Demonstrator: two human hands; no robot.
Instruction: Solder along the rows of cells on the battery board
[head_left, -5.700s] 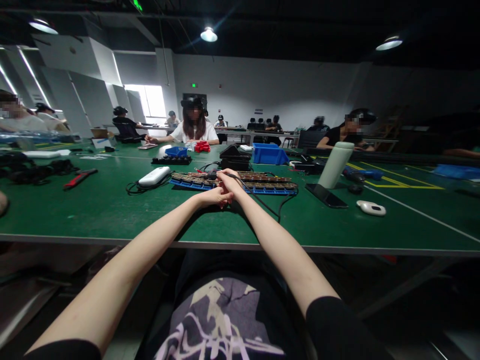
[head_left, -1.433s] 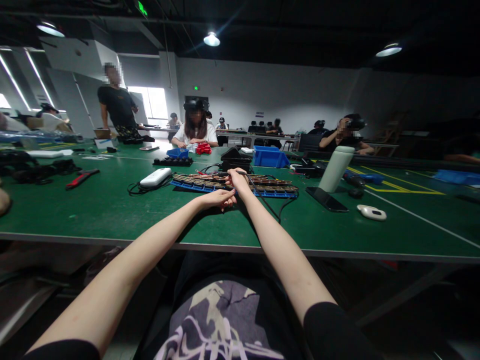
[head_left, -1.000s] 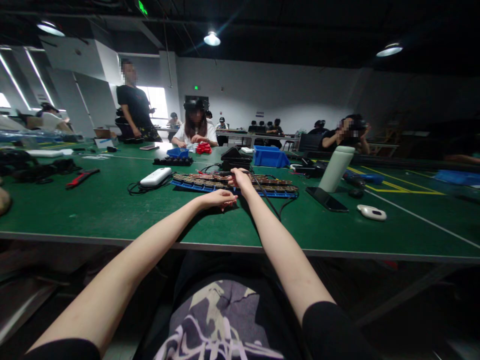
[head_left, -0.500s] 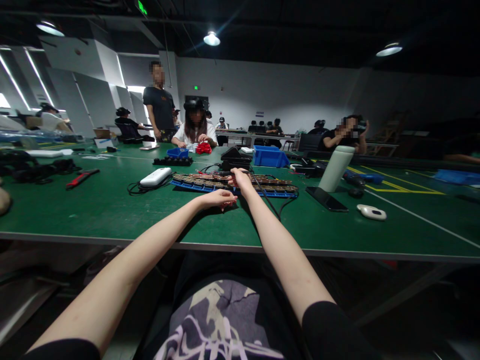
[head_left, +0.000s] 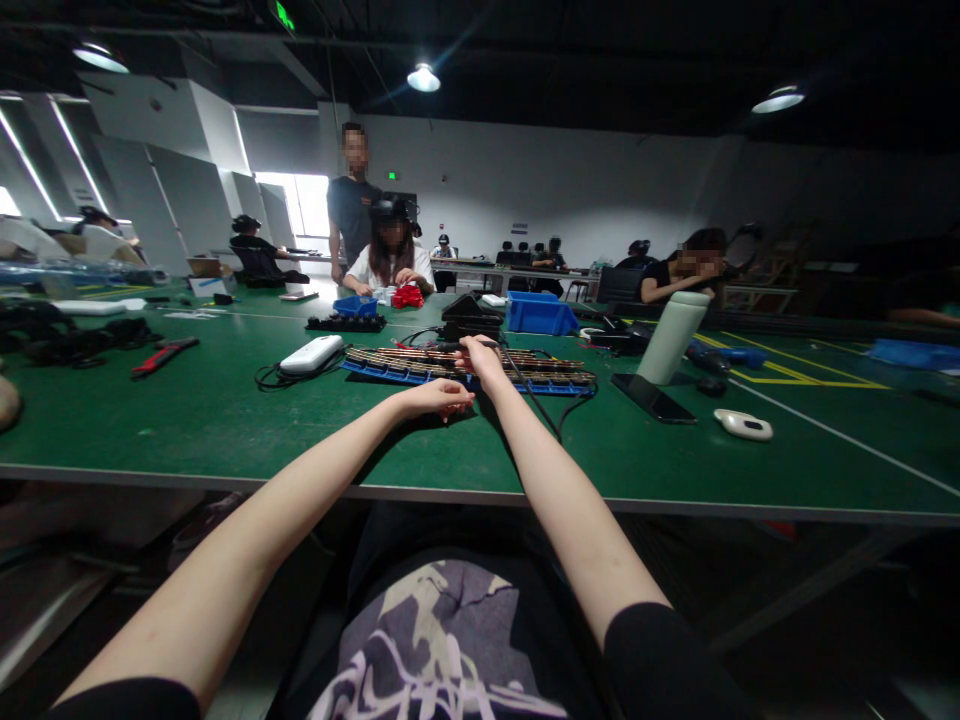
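Hands first: my left hand (head_left: 439, 398) lies flat and empty on the tabletop (head_left: 225, 420), just short of the long blue tray (head_left: 390, 373), while my right hand (head_left: 481, 358) is closed around a dark corded tool (head_left: 448, 347) over the tray's middle. I'd brace the tray's near edge with the left and keep the cord (head_left: 540, 410) off the rows. The tray's long axis runs left to right across my view, and the tool lies nearly along it, its tip seemingly pointing left.
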